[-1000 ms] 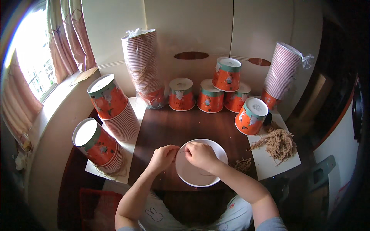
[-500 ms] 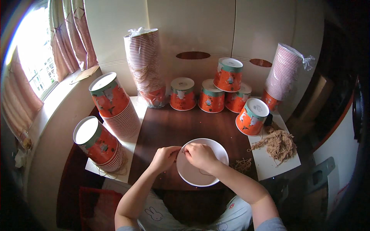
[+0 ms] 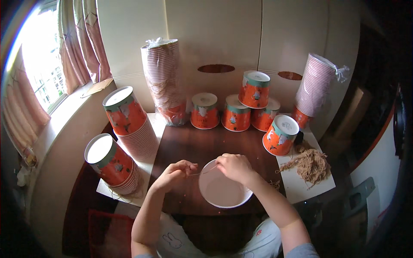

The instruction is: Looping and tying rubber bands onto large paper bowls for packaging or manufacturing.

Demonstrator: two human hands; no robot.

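Observation:
A round white tub [image 3: 223,192], its mouth facing up, stands on the table in front of me. Between my hands a thin string [image 3: 204,172] runs taut across the tub's left rim. My left hand [image 3: 173,173], fingers closed, pinches one end just left of the tub. At the far side of the rim, my right hand [image 3: 234,167] grips the other end, its fingertips partly hidden behind the hand. A tangled bundle of brown twine [image 3: 310,167] lies to the right on a white board.
Upturned orange paper buckets [image 3: 236,115] line the back of the brown table [image 3: 189,146], one on top of others. Nested bucket stacks [image 3: 137,139] stand at left; tall plastic-wrapped stacks [image 3: 161,71] rise at both back corners. Loose twine [image 3: 274,185] lies right of the tub.
My hands have moved apart, the left one leftward and the right one slightly to the right. The string now stretches between them; before, they were close together over the tub.

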